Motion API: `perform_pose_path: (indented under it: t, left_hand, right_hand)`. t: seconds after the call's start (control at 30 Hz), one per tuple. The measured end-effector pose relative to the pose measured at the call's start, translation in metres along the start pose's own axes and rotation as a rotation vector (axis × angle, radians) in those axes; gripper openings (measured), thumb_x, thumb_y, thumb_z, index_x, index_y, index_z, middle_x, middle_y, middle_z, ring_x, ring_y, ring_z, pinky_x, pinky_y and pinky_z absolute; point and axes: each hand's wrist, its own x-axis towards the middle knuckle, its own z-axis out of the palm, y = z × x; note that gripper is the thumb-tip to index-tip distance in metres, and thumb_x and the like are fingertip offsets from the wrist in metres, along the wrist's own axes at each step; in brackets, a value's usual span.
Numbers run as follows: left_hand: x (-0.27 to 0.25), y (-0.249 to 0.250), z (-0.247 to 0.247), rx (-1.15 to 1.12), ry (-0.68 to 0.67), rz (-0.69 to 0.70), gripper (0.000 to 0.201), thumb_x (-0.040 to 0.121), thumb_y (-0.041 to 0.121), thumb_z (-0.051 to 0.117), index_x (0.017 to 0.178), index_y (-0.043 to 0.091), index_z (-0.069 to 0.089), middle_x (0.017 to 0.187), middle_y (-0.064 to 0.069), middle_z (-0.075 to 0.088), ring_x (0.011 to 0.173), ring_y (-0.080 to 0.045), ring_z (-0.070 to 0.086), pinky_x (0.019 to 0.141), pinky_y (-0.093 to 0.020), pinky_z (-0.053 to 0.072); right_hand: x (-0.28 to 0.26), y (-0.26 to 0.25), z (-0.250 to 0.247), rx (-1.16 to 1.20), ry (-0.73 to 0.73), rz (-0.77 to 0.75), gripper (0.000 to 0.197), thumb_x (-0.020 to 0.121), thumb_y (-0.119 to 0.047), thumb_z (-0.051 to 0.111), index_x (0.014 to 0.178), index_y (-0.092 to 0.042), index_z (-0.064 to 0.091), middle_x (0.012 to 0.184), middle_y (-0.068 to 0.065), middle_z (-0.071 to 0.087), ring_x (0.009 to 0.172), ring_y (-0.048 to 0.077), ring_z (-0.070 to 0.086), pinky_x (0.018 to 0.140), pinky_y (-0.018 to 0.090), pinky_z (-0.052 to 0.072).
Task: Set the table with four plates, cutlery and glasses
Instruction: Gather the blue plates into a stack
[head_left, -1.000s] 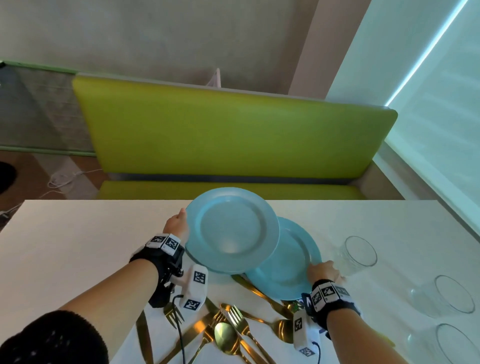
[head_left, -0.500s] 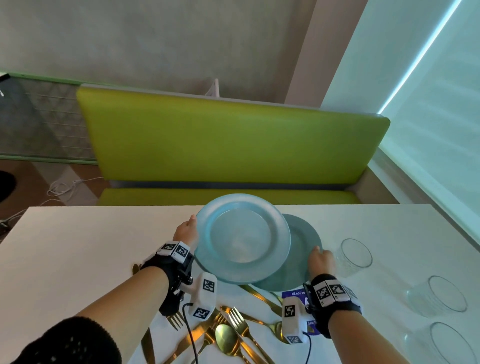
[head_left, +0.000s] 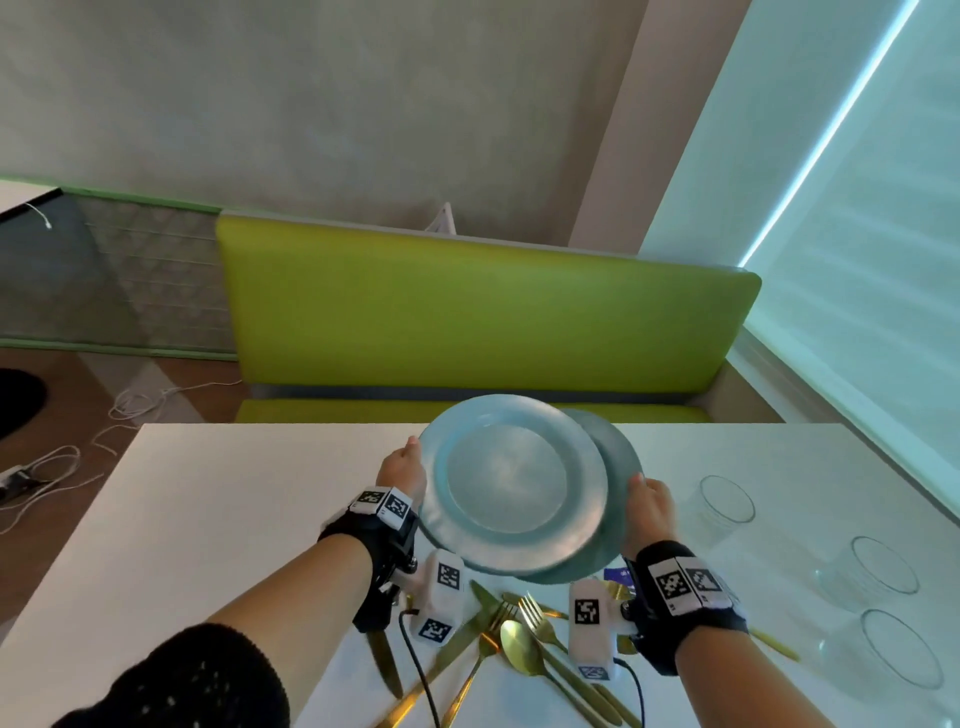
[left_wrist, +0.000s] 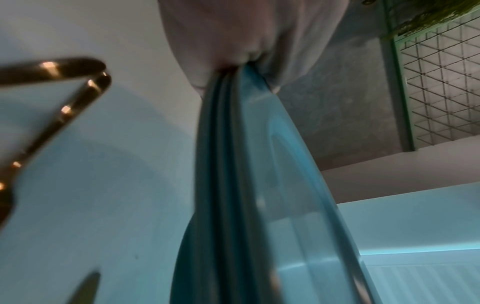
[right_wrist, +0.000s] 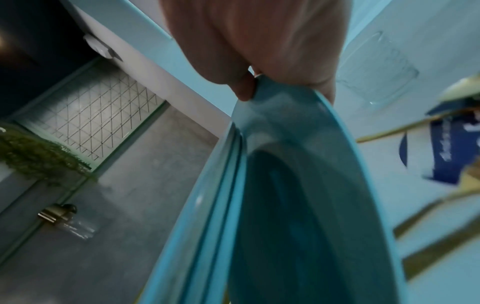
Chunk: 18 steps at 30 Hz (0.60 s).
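Note:
My left hand (head_left: 402, 467) grips the left rim of a small stack of blue plates (head_left: 511, 483), held above the white table (head_left: 234, 493). In the left wrist view, thumb and fingers (left_wrist: 233, 30) pinch the stacked plate rims (left_wrist: 223, 164). My right hand (head_left: 649, 499) holds the right rim of a lower blue plate (head_left: 615, 449) that sits partly under the stack. In the right wrist view that plate (right_wrist: 298, 185) is pinched between the fingers (right_wrist: 259, 41). Gold cutlery (head_left: 519, 639) lies in a loose pile on the table below my wrists.
Three clear glasses (head_left: 724, 501) (head_left: 878, 571) (head_left: 898, 654) stand along the table's right side. A green bench (head_left: 467, 312) runs behind the far edge. A blue packet (head_left: 618, 574) lies by the cutlery. Cables (head_left: 62, 467) trail on the floor at left.
My right hand has lifted its plate off the table and brought it under the plates in my left hand. Both hands and the plates now sit higher and farther forward.

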Motion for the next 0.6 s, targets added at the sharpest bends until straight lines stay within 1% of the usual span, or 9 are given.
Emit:
perform_pose_path:
  t: [0.07, 0.13, 0.2, 0.27, 0.3, 0.37, 0.47, 0.53, 0.6]
  left_hand:
    - [-0.002, -0.006, -0.021, 0.032, -0.003, 0.008, 0.054, 0.101, 0.036, 0.027, 0.122, -0.004, 0.057, 0.129, -0.024, 0.057, 0.117, -0.037, 0.055, 0.103, -0.039, 0.043]
    - [-0.003, -0.011, -0.042, 0.074, -0.002, 0.021, 0.054, 0.102, 0.035, 0.026, 0.122, -0.004, 0.057, 0.130, -0.024, 0.056, 0.118, -0.037, 0.054, 0.101, -0.038, 0.043]
    - [-0.003, -0.017, -0.064, 0.102, -0.005, 0.024, 0.055, 0.101, 0.035, 0.026, 0.122, -0.005, 0.057, 0.130, -0.024, 0.056, 0.118, -0.037, 0.054, 0.101, -0.038, 0.043]
    - [-0.002, -0.021, -0.087, 0.129, 0.004, 0.039, 0.055, 0.101, 0.034, 0.026, 0.122, -0.006, 0.057, 0.131, -0.025, 0.055, 0.119, -0.037, 0.053, 0.101, -0.037, 0.042]
    - [0.000, -0.023, -0.099, 0.139, 0.011, 0.046, 0.054, 0.102, 0.033, 0.026, 0.121, -0.007, 0.057, 0.131, -0.025, 0.054, 0.119, -0.037, 0.053, 0.099, -0.036, 0.041]
    - [0.002, -0.028, -0.121, 0.166, 0.023, 0.060, 0.051, 0.102, 0.029, 0.025, 0.121, -0.008, 0.056, 0.132, -0.026, 0.053, 0.121, -0.036, 0.051, 0.097, -0.034, 0.039]
    - [0.007, -0.036, -0.151, 0.236, 0.061, 0.074, 0.048, 0.103, 0.025, 0.024, 0.131, -0.005, 0.049, 0.141, -0.023, 0.046, 0.129, -0.035, 0.044, 0.103, -0.033, 0.033]
    - [0.011, -0.042, -0.169, 0.295, 0.098, 0.071, 0.047, 0.103, 0.025, 0.023, 0.134, -0.001, 0.047, 0.143, -0.021, 0.046, 0.131, -0.035, 0.043, 0.106, -0.034, 0.032]
    - [0.015, -0.050, -0.189, 0.377, 0.115, 0.051, 0.048, 0.103, 0.027, 0.021, 0.136, 0.001, 0.046, 0.142, -0.020, 0.046, 0.131, -0.035, 0.043, 0.107, -0.034, 0.032]
  right_hand:
    - [-0.027, -0.001, 0.011, 0.054, -0.030, 0.041, 0.030, 0.099, -0.017, 0.038, 0.112, 0.006, 0.053, 0.120, 0.028, 0.055, 0.092, 0.024, 0.048, 0.090, 0.041, 0.043]
    - [-0.053, -0.001, 0.025, 0.058, -0.063, 0.041, 0.036, 0.100, -0.012, 0.037, 0.124, 0.012, 0.050, 0.123, 0.029, 0.055, 0.088, 0.022, 0.046, 0.077, 0.033, 0.040]
    - [-0.079, -0.002, 0.039, 0.030, -0.089, 0.040, 0.035, 0.099, -0.007, 0.035, 0.115, 0.018, 0.053, 0.105, 0.028, 0.058, 0.078, 0.024, 0.047, 0.064, 0.031, 0.037]
    - [-0.106, -0.002, 0.055, -0.021, -0.118, 0.049, 0.035, 0.099, -0.009, 0.035, 0.115, 0.017, 0.054, 0.112, 0.030, 0.059, 0.084, 0.028, 0.051, 0.058, 0.030, 0.039]
    - [-0.117, -0.002, 0.064, -0.036, -0.126, 0.063, 0.036, 0.099, -0.012, 0.038, 0.122, 0.013, 0.051, 0.122, 0.030, 0.056, 0.095, 0.030, 0.055, 0.060, 0.027, 0.045]
    - [-0.137, -0.004, 0.076, -0.142, -0.120, 0.098, 0.043, 0.094, -0.020, 0.053, 0.130, 0.001, 0.046, 0.132, 0.017, 0.055, 0.120, 0.030, 0.053, 0.081, 0.019, 0.047]
    - [-0.168, -0.002, 0.100, -0.376, -0.135, 0.061, 0.039, 0.089, -0.019, 0.058, 0.126, -0.010, 0.048, 0.133, 0.008, 0.056, 0.127, 0.024, 0.050, 0.099, 0.024, 0.038]
    - [-0.177, 0.002, 0.118, -0.380, -0.153, 0.058, 0.013, 0.093, -0.016, 0.052, 0.105, -0.018, 0.056, 0.128, 0.010, 0.059, 0.122, 0.024, 0.054, 0.091, 0.023, 0.043]
    - [-0.187, 0.011, 0.137, -0.288, -0.220, 0.048, 0.015, 0.098, -0.014, 0.043, 0.101, -0.014, 0.057, 0.128, 0.019, 0.058, 0.117, 0.029, 0.056, 0.071, 0.016, 0.049]
